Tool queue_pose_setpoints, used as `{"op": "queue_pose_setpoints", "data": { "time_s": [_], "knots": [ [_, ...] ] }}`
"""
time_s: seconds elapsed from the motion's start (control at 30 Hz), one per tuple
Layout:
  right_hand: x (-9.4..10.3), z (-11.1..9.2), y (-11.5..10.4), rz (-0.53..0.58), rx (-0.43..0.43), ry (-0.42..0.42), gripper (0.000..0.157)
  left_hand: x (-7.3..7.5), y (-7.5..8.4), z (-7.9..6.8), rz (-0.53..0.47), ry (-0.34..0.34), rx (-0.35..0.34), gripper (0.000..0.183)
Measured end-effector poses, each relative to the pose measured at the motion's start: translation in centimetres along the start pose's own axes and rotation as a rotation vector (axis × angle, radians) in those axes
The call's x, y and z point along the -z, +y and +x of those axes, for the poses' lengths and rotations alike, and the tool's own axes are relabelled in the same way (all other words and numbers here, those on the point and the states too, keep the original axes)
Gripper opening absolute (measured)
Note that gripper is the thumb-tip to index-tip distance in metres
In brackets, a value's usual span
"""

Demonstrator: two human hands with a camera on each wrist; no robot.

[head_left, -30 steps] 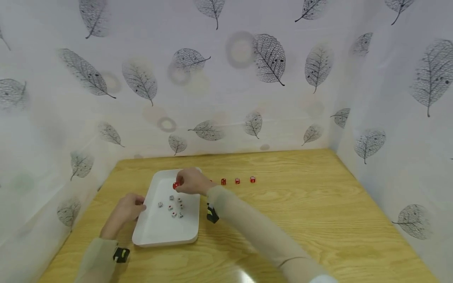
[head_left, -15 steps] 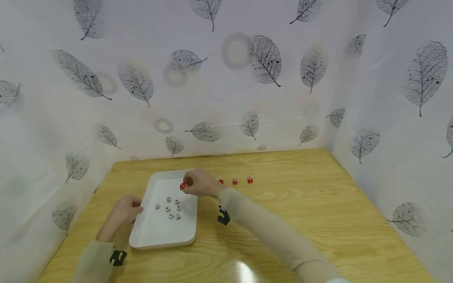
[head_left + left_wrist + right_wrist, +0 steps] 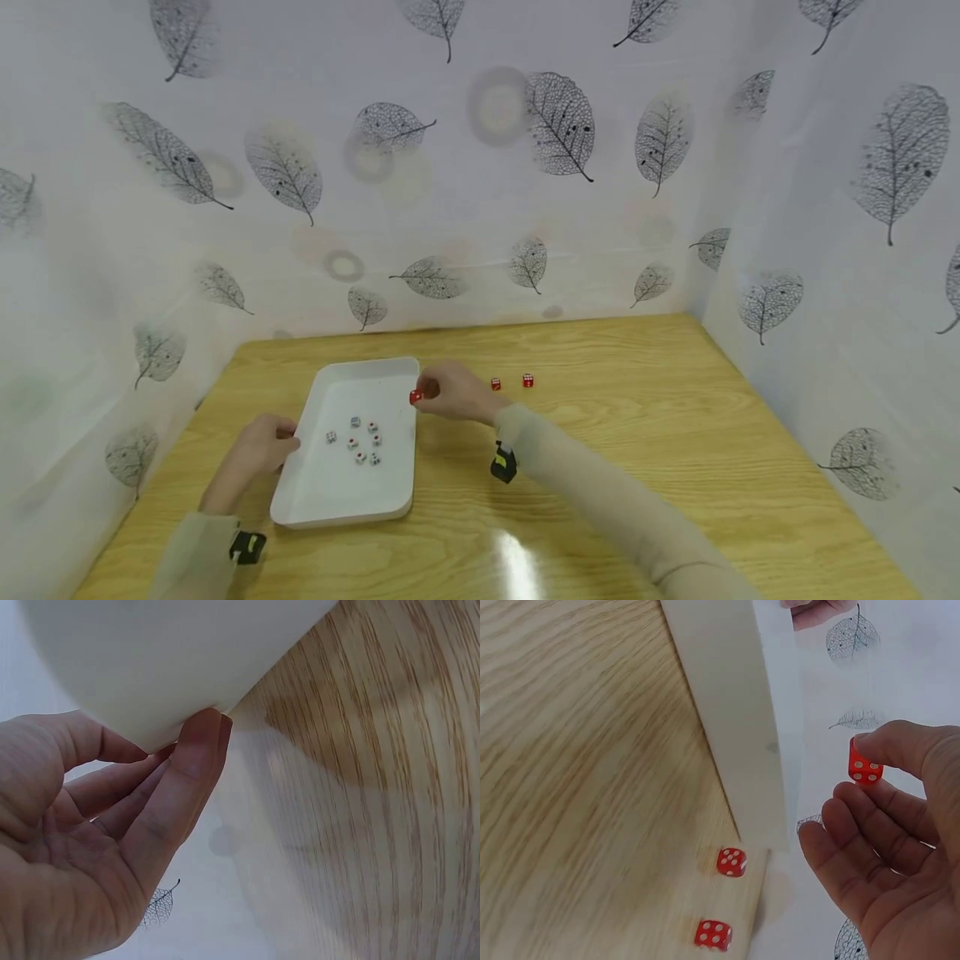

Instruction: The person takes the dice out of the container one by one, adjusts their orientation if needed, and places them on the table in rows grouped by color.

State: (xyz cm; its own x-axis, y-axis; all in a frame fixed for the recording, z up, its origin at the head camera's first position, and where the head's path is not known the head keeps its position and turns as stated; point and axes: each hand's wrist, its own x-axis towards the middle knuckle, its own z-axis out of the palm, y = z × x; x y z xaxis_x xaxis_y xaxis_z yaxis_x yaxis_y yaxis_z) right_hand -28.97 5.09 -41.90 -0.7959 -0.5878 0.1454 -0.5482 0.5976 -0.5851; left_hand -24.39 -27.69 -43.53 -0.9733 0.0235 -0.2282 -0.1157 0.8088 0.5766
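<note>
My right hand (image 3: 456,392) pinches a red die (image 3: 416,397) between thumb and fingers, at the right rim of the white tray (image 3: 307,500). The right wrist view shows that same die (image 3: 865,762) with white pips, raised beside the tray's wall (image 3: 731,712). My left hand (image 3: 258,450) grips the tray's left edge. In the left wrist view its fingers (image 3: 176,776) bend against the tray's outside while the thumb lies at the rim. Several small white dice (image 3: 360,457) with red or dark pips lie in the middle of the tray.
On the wooden table (image 3: 600,450), right of the tray, stand a red die (image 3: 495,383) and another red die (image 3: 528,380). A leaf-patterned curtain (image 3: 465,200) closes off the back and sides of the table.
My right hand has moved right with the red die, from over the tray to its right rim. My left hand stays at the left edge. The white dice have not moved.
</note>
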Motion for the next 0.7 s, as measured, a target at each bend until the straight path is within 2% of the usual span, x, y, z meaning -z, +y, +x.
{"op": "queue_pose_setpoints", "data": {
  "time_s": [0.1, 0.53, 0.7],
  "knots": [
    [0.2, -0.7, 0.7, 0.033, -0.020, 0.012, 0.016, -0.1, -0.1, 0.0, -0.003, -0.002, 0.009, 0.038],
    [1.3, -3.7, 3.9, 0.019, -0.074, 0.019, 0.015, 0.2, 0.1, -0.1, 0.022, 0.010, -0.011, 0.037],
    [1.5, -4.8, 5.1, 0.007, -0.081, 0.008, 0.015, 0.0, 0.2, -0.1, 0.013, -0.001, 0.014, 0.039]
  ]
}}
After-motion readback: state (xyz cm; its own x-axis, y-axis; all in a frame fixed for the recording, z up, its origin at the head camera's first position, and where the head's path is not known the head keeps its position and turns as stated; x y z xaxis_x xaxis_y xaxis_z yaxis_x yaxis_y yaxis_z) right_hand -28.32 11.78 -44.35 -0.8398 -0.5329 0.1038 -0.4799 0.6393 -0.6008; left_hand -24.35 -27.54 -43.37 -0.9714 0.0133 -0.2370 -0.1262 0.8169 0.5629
